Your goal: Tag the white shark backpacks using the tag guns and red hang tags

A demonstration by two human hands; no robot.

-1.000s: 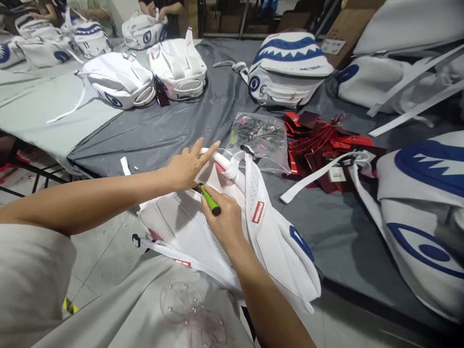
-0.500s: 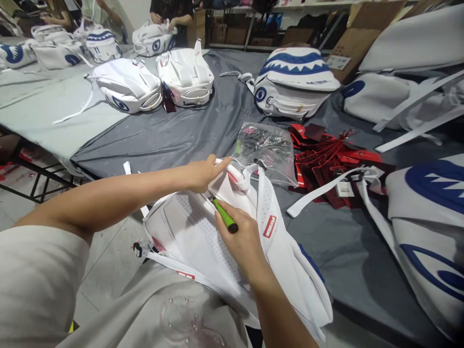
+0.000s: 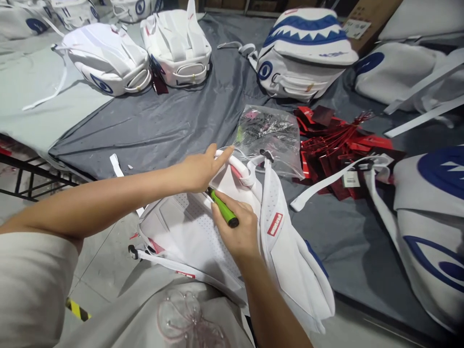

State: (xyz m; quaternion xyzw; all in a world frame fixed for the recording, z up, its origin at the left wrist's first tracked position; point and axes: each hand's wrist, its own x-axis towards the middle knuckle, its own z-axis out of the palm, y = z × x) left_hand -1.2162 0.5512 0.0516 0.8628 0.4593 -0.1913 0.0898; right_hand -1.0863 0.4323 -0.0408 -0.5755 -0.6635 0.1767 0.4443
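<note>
Head view: right grip (image 3: pixel 241 227) closed around green tool (image 3: pixel 224 210), left grip (image 3: pixel 197 170) spread against backpack (image 3: pixel 201 237).

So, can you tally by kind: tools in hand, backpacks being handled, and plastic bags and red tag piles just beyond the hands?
Green-handled tool, in the right hand: 1
White backpack being handled: 1
Clear plastic bag: 1
Pile of red tags: 1
Total: 4

Left hand (image 3: pixel 197 170), splayed earlier, now bunched on bag (image 3: pixel 194 229). Tool (image 3: pixel 224 210): more green showing. Co-worker's hands beyond bag gone from view.
</note>
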